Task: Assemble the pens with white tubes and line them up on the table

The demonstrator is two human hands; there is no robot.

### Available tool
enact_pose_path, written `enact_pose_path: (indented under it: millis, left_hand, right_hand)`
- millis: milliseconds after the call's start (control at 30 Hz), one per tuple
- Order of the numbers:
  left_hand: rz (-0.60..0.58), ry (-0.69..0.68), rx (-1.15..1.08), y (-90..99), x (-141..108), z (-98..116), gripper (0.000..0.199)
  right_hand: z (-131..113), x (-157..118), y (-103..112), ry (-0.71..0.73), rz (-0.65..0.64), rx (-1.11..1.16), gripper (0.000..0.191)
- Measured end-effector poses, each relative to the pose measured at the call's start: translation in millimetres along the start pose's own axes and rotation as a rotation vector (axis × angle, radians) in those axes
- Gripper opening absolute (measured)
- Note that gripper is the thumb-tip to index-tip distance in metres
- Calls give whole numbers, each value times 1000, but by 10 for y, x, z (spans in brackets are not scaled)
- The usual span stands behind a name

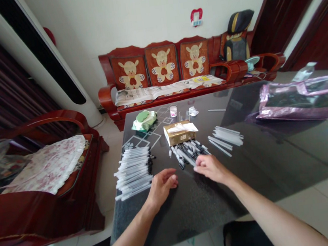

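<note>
My right hand (211,168) pinches the near end of a translucent white pen tube (186,155), which lies slanted over a pile of black and white pen parts (195,147). My left hand (163,186) rests above the table with fingers curled and apart, holding nothing visible. Left of it, a stack of white pens (134,170) with dark tips pointing right lies side by side. To the right of the pile are loose translucent tubes (227,136). A gold tissue box (181,133) with white paper on top stands just behind the pile.
On the dark table (190,215) are a green wipes pack (144,121), a small pink-white cup (173,111), crumpled tissue (193,111) and a single tube (216,110). A purple-edged clear bag (295,101) and a bottle (305,71) stand at the right.
</note>
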State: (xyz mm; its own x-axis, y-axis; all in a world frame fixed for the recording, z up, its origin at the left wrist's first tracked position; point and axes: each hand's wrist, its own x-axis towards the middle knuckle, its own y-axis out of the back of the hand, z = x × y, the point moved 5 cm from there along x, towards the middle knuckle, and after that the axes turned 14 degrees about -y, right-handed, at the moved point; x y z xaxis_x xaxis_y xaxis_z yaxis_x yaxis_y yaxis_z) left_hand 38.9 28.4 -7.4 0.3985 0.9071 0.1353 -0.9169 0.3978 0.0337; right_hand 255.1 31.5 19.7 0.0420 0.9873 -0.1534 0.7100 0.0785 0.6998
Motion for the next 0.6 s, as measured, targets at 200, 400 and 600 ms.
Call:
enact_pose_path:
  millis: [200,400,600]
  left_hand:
    - [79,152,-242,-36,-13,-43,41]
    - [223,172,-238,113,1,-36,42]
    - [223,184,-312,90,-18,-44,42]
  right_hand:
    - [-448,-208,-552,134,-110,7,14]
    - [-269,152,-304,75,158,-176,25]
    - [-326,227,-379,144,209,-354,27]
